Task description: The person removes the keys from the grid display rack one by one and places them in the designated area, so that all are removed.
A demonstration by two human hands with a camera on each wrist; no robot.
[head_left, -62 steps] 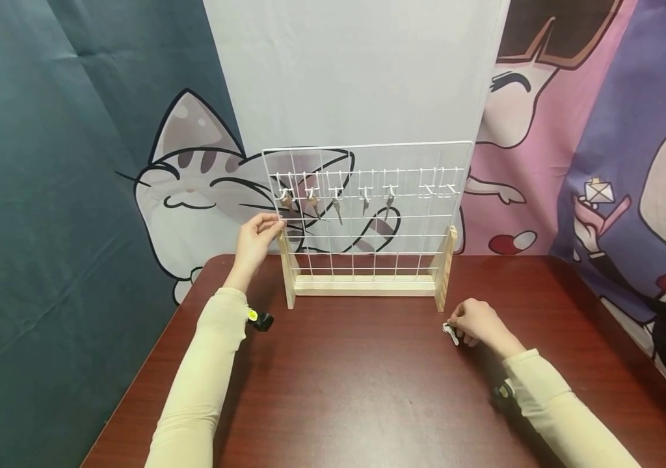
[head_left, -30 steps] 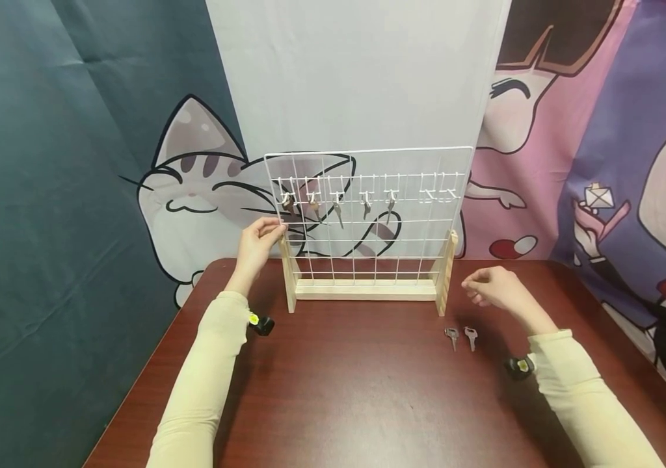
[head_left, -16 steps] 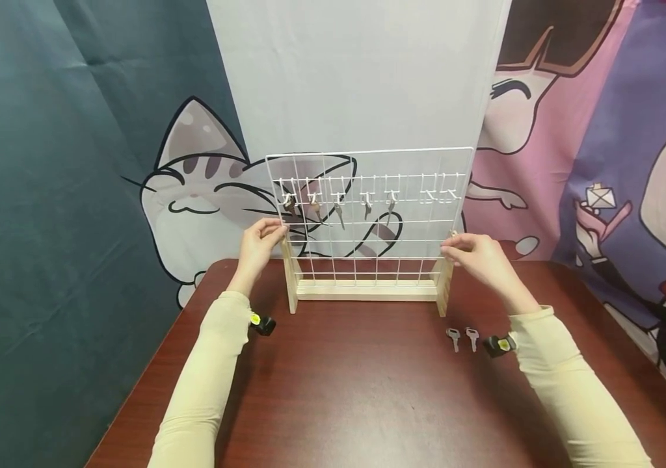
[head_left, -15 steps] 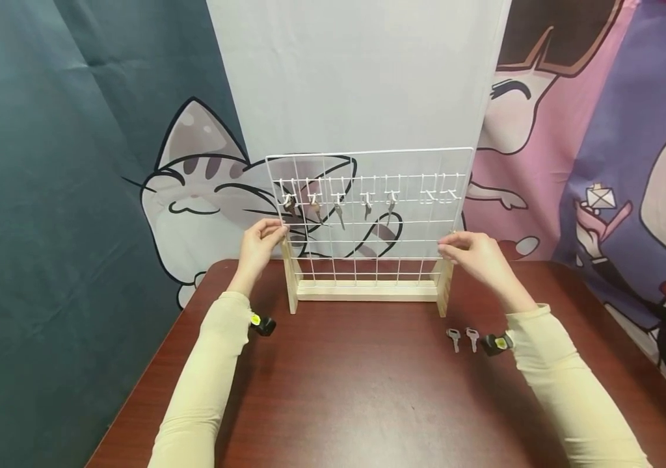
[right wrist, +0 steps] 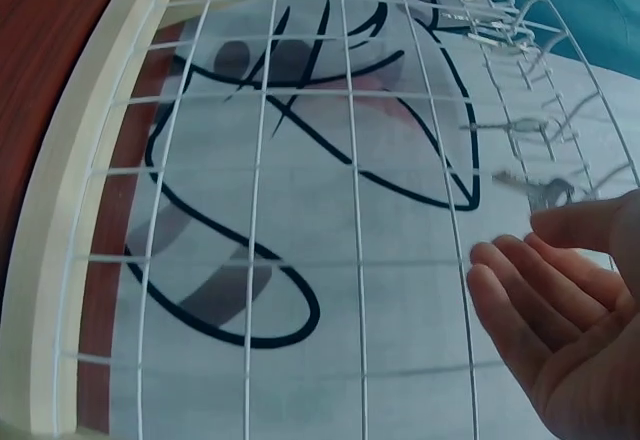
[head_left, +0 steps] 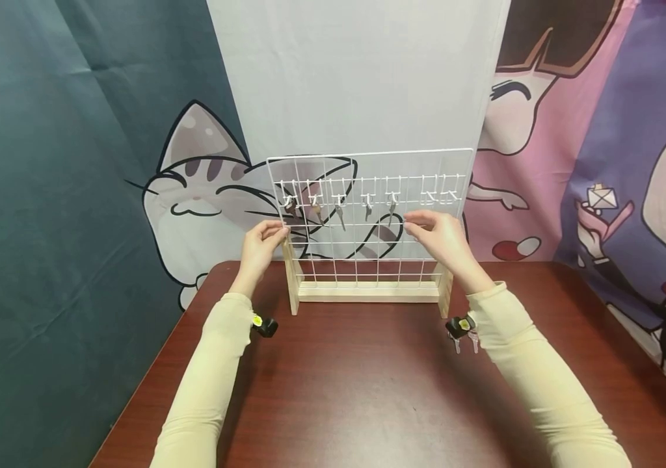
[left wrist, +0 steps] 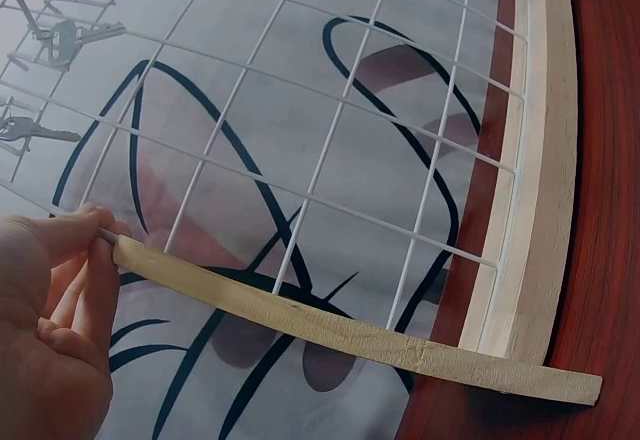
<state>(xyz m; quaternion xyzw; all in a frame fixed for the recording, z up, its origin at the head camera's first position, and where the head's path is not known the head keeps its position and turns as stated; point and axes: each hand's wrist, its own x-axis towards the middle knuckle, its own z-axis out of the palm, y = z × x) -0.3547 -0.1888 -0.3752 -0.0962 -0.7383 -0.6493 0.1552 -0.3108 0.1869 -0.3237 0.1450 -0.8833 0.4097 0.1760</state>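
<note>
A white wire grid rack (head_left: pixel 368 154) stands on the table in a pale wooden stand (head_left: pixel 368 296). Several keys hang in a row from its hooks. My left hand (head_left: pixel 259 248) pinches the rack's left edge wire just above the wooden upright (left wrist: pixel 280 305). In front of the grid, my right hand (head_left: pixel 441 242) has its fingers extended and slightly bent, holding nothing. Its thumb and fingertips are close to the rightmost hanging key (right wrist: pixel 548 192); whether they touch it I cannot tell. Two loose keys (head_left: pixel 457 346) lie on the table, partly covered by the right wrist camera.
Two hooks (head_left: pixel 439 195) at the rack's right end carry no key. The reddish-brown wooden table (head_left: pixel 356 383) extends in front of the stand. Printed cloth backdrops (head_left: pixel 362 78) hang close behind and to both sides.
My right hand has let go of a key on the table, lifted away, then moved up and left across the rack's right upright to the hanging keys. My left hand keeps its place.
</note>
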